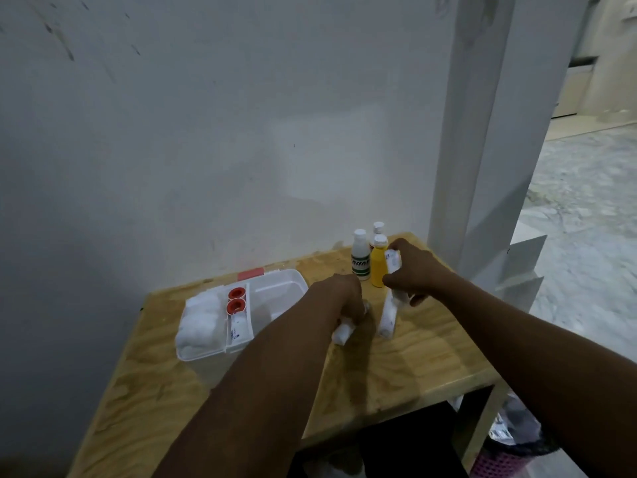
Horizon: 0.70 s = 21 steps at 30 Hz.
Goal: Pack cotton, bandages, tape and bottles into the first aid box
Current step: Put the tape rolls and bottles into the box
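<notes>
The white first aid box [289,284] stands open on the wooden table [396,367], left of centre. Cotton [200,322] fills its left compartment; two red tape rolls [236,300] and a wrapped bandage [238,331] lie in the narrow middle one. My left hand [344,298] is closed on a white bandage roll [343,332] on the table beside the box. My right hand [415,270] grips wrapped bandage rolls [393,262], and one roll [387,317] hangs below it. Three bottles stand behind: a white one [360,258], a yellow one [378,267], and a partly hidden one [378,229].
The table sits against a grey wall, with a white post [482,132] at its right rear corner. A dark shelf opening lies under the tabletop. A pink basket [499,464] with bags stands on the floor at the right.
</notes>
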Motion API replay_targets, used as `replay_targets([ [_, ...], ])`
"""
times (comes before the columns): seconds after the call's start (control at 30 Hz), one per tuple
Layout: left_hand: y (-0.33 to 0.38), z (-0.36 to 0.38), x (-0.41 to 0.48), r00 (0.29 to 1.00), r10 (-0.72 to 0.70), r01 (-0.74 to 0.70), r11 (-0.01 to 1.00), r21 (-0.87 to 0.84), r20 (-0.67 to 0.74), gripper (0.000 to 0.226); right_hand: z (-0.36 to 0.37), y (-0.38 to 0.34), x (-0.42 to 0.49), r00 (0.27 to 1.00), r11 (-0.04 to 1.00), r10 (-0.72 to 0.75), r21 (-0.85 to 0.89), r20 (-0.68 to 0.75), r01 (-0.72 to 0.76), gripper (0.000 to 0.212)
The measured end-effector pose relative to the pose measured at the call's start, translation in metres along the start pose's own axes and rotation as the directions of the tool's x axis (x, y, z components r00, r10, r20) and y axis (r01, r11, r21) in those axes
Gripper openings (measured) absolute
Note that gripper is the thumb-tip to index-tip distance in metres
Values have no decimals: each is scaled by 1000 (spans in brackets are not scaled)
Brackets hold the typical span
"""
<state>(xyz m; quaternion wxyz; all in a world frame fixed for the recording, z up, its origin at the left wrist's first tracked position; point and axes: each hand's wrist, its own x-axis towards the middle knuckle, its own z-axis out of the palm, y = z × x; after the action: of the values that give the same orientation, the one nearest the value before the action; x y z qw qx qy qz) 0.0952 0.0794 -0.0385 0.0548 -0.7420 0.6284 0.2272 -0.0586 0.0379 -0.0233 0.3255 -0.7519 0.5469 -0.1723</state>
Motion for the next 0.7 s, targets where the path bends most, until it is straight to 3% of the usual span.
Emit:
replay_targets([
  [0.2,0,6,-2,997,20,-16,998,56,-73,36,-10,-18,2,991,995,-87,47,-102,92,44],
  [0.37,-3,-21,-16,971,34,-79,979,-186,-237,51,-10,-20,7,947,976,-176,75,-267,203,35],
  [0.5,-17,-61,-37,904,17,-177,924,-339,-427,41,-8,-25,11,914,960,-186,133,-360,247,37],
  [0.7,-74,-105,-71,884,-77,-159,878,-452,-461,25,11,-63,11,876,911,-307,152,-373,384,31],
])
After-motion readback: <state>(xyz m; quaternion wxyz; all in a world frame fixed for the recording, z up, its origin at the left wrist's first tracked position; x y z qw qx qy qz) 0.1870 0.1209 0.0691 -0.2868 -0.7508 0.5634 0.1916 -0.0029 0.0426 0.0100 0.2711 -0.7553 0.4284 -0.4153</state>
